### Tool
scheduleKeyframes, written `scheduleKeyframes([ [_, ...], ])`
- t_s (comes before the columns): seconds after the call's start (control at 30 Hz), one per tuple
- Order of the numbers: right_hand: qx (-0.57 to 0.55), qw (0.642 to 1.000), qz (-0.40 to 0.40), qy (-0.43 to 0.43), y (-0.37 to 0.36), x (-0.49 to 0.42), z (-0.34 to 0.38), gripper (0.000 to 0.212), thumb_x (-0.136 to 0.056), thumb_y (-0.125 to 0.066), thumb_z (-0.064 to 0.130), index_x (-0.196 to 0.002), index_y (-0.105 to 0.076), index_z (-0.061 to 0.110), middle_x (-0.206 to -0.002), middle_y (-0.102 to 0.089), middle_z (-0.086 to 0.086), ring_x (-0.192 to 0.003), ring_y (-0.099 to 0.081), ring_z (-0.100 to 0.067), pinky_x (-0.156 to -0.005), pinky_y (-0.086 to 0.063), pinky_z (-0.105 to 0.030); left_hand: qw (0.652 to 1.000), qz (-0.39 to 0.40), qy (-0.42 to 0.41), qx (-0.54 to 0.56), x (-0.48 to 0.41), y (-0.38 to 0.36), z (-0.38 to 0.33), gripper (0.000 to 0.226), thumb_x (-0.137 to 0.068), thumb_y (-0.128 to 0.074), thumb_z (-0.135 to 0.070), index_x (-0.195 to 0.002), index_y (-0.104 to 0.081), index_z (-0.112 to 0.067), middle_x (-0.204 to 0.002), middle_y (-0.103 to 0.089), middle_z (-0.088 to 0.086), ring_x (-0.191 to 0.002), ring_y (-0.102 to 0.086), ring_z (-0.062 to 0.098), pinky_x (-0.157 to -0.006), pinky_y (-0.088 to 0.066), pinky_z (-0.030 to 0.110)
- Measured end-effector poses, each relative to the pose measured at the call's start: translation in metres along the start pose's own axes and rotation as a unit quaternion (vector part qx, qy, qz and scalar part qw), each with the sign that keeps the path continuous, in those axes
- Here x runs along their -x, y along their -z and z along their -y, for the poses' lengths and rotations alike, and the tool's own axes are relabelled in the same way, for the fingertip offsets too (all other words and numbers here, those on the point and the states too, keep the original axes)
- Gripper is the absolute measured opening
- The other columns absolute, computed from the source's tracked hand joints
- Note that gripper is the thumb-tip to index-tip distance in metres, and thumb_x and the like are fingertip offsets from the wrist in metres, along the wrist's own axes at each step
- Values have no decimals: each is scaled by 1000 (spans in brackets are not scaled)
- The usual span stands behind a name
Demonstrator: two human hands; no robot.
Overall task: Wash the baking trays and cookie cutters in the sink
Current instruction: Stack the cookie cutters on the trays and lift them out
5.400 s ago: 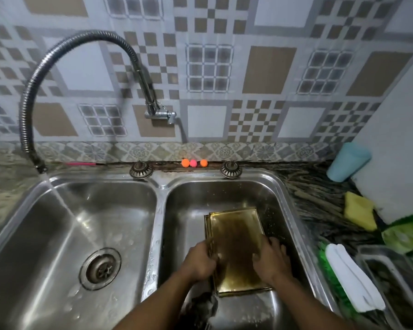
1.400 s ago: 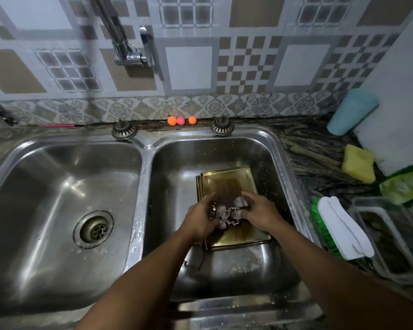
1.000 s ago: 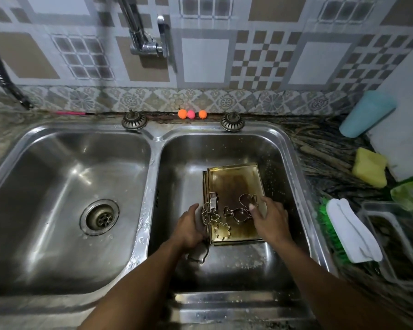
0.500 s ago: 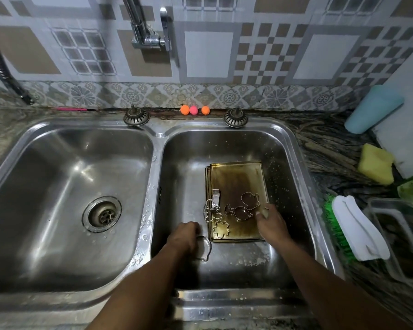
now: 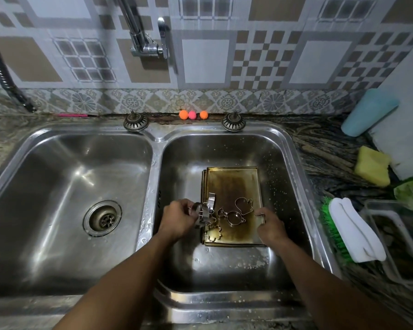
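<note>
Left hand (image 5: 177, 220): fingers curl round a metal cookie cutter (image 5: 202, 216) and hold it at the left edge of the trays, above the right basin.
Held cutter: outline shape unclear, partly hidden by the fingers; it overlaps an upright cutter (image 5: 211, 201) standing on edge just behind it.
Right hand (image 5: 271, 226): fingers curled at the right rim of the top tray; cannot tell whether they grip the rim or only touch it.
Baking trays (image 5: 234, 184): gold-coloured, stacked flat on the floor of the right basin, long side running away from the person; top tray has dark brown staining down its middle.
Loose cutters on top tray: mitten cutter (image 5: 244, 206) near the right side, round candy cutter (image 5: 231, 217) just left of it, flower cutter (image 5: 214, 233) at the near left corner.
Sink (image 5: 296, 163): steel, two basins; right one spotted with suds, left one has an open drain (image 5: 103, 217).
Back ledge: two strainer plugs (image 5: 136, 121), three small balls (image 5: 193, 114) between them.
Wall: tap (image 5: 148, 44) on patterned tiles.
Counter, right: teal cup (image 5: 370, 113) tilted against a white board, yellow sponge (image 5: 372, 165), green brush (image 5: 353, 232) with white handle.
</note>
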State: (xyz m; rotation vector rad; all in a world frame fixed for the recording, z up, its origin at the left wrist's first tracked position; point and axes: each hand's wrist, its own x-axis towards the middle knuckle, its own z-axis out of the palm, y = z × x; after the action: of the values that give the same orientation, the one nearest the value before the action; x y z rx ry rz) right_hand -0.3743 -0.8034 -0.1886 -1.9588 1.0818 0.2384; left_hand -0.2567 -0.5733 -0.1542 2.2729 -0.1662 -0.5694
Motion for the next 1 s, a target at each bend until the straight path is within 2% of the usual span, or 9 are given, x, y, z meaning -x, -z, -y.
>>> scheduleKeyframes([
  [0.13,-4,1000,-3,-7,-1,2,2,48,-83,-41,-11,-100,-57,30,-103,-62,-18,-75,-56,-27,-52,-41,-26,998,-16,-50,38,-2,-20,-11,11,-85,-76,-13,-83,-69,-21,-77,-72,-6,-73,-70,12,-69,-59,26],
  [0.2,-9,1000,0,-9,0,1,2,47,-84,-42,-10,-101,-57,31,-104,-63,-19,-73,-54,-25,-49,-39,-25,997,-13,-64,37,-1,-36,-16,13,-88,-74,-17,-83,-66,-26,-84,-71,-7,-80,-68,11,-73,-59,27],
  [0.3,-20,1000,12,-8,2,2,0,45,-86,-44,-9,-109,-58,28,-102,-63,-15,-66,-52,-18,-48,-38,-24,987,-59,-92,-114,0,-57,-12,4,-88,-72,-37,-91,-70,-36,-121,-57,-10,-116,-48,14,-95,-47,32],
  [0.37,-34,999,27,-5,0,4,-1,47,-87,-45,-8,-116,-55,27,-101,-62,-13,-61,-51,-16,-44,-37,-22,982,-73,-67,-159,2,-64,-7,21,-87,-70,-50,-106,-71,-41,-142,-39,-5,-136,-30,23,-108,-37,39],
  [0.47,-63,997,49,3,-4,6,-3,52,-87,-45,-10,-121,-50,30,-118,-56,-8,-61,-49,-14,-40,-35,-20,999,-13,-19,-48,4,-68,1,45,-90,-66,-51,-133,-58,-44,-158,-24,8,-147,-25,32,-117,-32,45],
  [0.57,-89,994,59,14,-5,7,-4,54,-88,-47,-10,-121,-49,31,-130,-48,-2,-65,-50,-12,-41,-36,-18,996,56,-17,61,2,-74,8,60,-93,-65,-38,-147,-40,-48,-147,-41,7,-138,-45,27,-115,-38,37],
  [0.7,-124,990,64,33,-3,12,2,45,-91,-59,-4,-123,-52,28,-128,-42,4,-89,-49,-8,-59,-42,-20,996,71,-22,46,4,-73,13,78,-89,-67,-40,-148,-21,-63,-144,-46,0,-132,-49,21,-114,-39,40],
  [0.83,-160,984,67,51,-2,18,8,46,-90,-66,3,-117,-49,37,-133,-44,5,-120,-46,-19,-92,-46,-35,997,46,-10,66,7,-65,14,85,-77,-69,-55,-140,-15,-74,-150,-44,-8,-136,-42,24,-116,-35,47],
  [1.0,-169,980,34,98,-7,29,13,46,-88,-69,8,-112,-49,42,-133,-41,13,-126,-38,-14,-106,-39,-44,985,26,9,171,7,-57,14,93,-74,-77,-43,-143,-19,-67,-134,-61,-13,-126,-56,13,-111,-45,44],
])
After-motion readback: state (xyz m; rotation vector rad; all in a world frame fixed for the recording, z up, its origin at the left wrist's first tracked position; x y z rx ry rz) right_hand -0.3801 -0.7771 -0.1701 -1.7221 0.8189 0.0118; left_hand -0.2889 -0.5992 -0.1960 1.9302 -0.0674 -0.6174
